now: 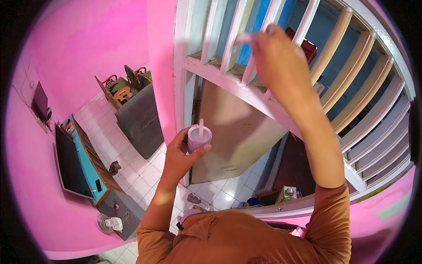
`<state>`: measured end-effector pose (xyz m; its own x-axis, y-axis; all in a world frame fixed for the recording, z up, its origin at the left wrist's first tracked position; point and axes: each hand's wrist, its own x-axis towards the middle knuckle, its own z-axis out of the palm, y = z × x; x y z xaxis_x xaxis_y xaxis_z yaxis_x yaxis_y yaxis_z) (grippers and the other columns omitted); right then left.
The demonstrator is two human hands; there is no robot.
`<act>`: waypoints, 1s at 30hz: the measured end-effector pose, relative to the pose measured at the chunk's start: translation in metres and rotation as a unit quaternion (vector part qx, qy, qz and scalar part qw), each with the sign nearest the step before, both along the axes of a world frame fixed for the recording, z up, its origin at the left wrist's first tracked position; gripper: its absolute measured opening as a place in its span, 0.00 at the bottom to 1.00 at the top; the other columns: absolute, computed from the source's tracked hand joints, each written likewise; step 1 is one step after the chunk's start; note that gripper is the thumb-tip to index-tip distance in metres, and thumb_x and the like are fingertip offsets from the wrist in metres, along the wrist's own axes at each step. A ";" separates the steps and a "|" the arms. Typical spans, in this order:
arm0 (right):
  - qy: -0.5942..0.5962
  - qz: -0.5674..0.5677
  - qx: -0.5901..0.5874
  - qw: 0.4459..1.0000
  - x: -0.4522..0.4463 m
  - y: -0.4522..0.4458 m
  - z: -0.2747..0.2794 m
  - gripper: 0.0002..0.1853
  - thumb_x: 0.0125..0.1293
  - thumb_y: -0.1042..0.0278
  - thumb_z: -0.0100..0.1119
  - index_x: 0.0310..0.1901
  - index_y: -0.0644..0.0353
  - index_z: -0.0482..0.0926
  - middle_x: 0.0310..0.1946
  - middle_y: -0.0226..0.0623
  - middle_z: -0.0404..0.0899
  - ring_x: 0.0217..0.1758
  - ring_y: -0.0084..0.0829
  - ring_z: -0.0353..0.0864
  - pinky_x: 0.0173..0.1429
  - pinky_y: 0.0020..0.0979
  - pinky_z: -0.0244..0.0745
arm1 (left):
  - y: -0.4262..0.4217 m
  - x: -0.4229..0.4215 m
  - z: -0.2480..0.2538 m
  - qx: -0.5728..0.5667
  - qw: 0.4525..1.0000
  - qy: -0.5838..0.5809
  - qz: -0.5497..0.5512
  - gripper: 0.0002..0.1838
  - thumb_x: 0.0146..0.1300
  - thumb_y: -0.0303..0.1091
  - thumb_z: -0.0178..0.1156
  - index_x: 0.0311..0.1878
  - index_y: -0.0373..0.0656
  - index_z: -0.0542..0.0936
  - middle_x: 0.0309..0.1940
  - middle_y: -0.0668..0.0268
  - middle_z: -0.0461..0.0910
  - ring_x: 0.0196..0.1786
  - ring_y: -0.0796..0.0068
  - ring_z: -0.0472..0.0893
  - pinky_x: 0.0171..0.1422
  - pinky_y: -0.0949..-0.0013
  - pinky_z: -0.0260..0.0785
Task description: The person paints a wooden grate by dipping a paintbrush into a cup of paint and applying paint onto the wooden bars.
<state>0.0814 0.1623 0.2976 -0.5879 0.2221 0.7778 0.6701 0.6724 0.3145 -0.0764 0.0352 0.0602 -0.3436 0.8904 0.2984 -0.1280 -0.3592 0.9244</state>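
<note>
My left hand point(179, 155) is wrapped around a small pale purple cup point(198, 140), held upright at chest height. A pale stick-like handle point(201, 127) rises out of the cup's mouth. Up in front of the slats, my right hand point(279, 55) is raised with its fingers curled together. A short pale shape point(244, 38) juts left from those fingers, too blurred to name. Behind that hand runs a slatted wooden vent frame point(237, 83), with some slats white and others bare cream. Whether the hand touches a slat, I cannot tell.
Below the frame stands a tan door point(233, 136). Pink walls point(92, 48) surround the room. On the left are a dark grey sofa back point(140, 119), wooden chairs point(118, 90), a television point(70, 163) and a small fan point(105, 223). White tiles point(132, 169) cover the floor.
</note>
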 end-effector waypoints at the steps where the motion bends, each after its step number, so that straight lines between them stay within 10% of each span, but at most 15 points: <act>1: 0.000 0.000 -0.001 1.000 0.000 0.000 0.013 0.08 0.61 0.75 0.60 0.40 0.61 0.87 0.40 0.50 0.80 0.37 0.52 0.86 0.43 0.48 0.82 | -0.001 0.000 -0.001 -0.001 1.000 0.000 0.000 0.34 0.58 0.32 0.78 0.65 0.33 0.74 0.55 0.60 0.81 0.58 0.71 0.82 0.65 0.67 0.73; 30: 0.065 0.061 0.023 0.996 0.010 0.000 0.040 0.09 0.67 0.73 0.58 0.45 0.63 0.85 0.42 0.50 0.78 0.41 0.55 0.83 0.47 0.50 0.78 | -0.013 0.013 -0.014 -0.016 1.000 0.000 -0.025 0.35 0.57 0.30 0.78 0.66 0.32 0.72 0.57 0.60 0.80 0.60 0.70 0.80 0.68 0.65 0.71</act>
<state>0.0914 0.1624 0.3371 -0.5014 0.1182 0.8571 0.6215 0.7384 0.2618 -0.0636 0.0225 0.0457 -0.2982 0.9157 0.2695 -0.1447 -0.3224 0.9355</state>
